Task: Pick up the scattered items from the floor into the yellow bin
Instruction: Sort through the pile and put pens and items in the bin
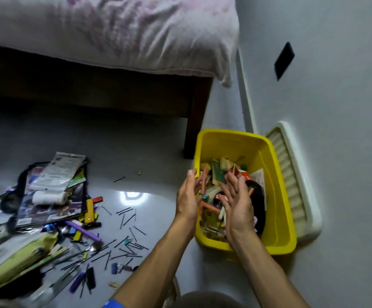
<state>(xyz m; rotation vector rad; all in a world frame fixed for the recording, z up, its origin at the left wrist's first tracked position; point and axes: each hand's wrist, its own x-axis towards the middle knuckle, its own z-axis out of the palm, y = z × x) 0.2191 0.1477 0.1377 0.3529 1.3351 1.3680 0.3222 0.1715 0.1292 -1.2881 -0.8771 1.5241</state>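
The yellow bin (278, 187) stands on the floor at the right, beside the wall, holding several mixed items such as cards, sticks and a black object. Both my hands hover over its left half, palms facing each other. My left hand (188, 196) is at the bin's left rim with fingers straight. My right hand (238, 201) is over the contents, fingers spread. Small items, a pink stick (203, 177) among them, are between the palms, falling or lying in the bin. Scattered items (122, 245) lie on the floor at the left: hairpins, pens, clips, a purple tube.
A pile of magazines and packets (54, 194) lies at the far left. A bed with a dark wooden leg (195, 121) stands behind the bin. The bin's white lid (296, 181) leans against the wall at the right.
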